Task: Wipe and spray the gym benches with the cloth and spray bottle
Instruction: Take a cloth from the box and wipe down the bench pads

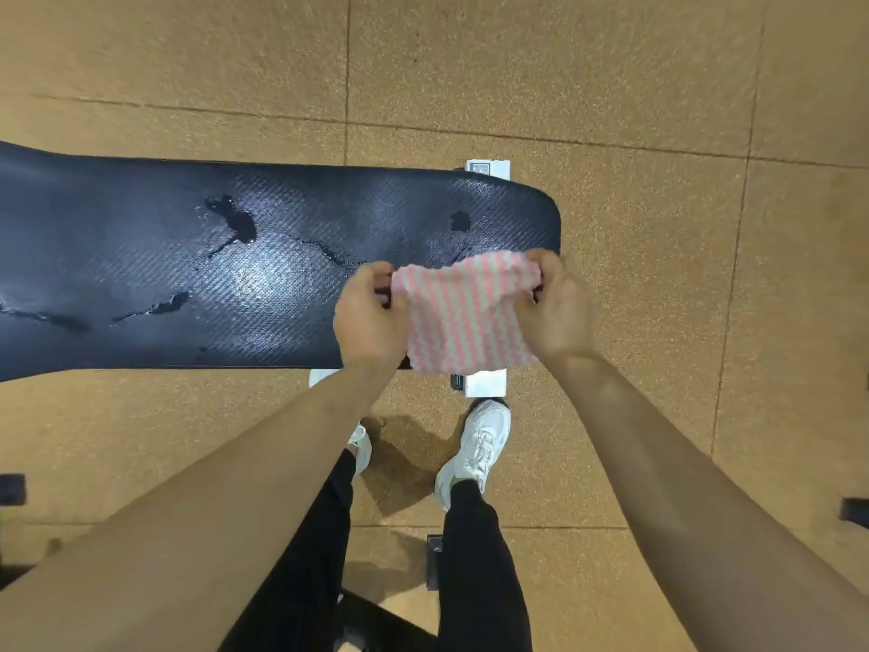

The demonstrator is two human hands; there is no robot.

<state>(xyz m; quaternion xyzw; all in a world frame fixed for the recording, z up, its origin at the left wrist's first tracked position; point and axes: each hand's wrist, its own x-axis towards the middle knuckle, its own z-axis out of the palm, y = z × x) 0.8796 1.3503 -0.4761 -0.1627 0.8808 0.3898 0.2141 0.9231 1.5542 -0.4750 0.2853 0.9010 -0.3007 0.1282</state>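
A black padded gym bench [263, 265] runs across the view from the left, its rounded end at the right. Its top is worn, with torn patches and wet-looking streaks. A pink-and-white striped cloth [465, 317] hangs stretched between my two hands above the bench's near right corner. My left hand [369, 317] pinches the cloth's left edge. My right hand [557, 308] grips its right top corner. No spray bottle is in view.
The floor is tan rubber tiling with dark seams. A white bench foot [486, 383] shows under the cloth, and another white part [489, 169] behind the bench end. My white shoes [475, 451] stand close to the bench. Dark equipment pieces sit at the lower edges.
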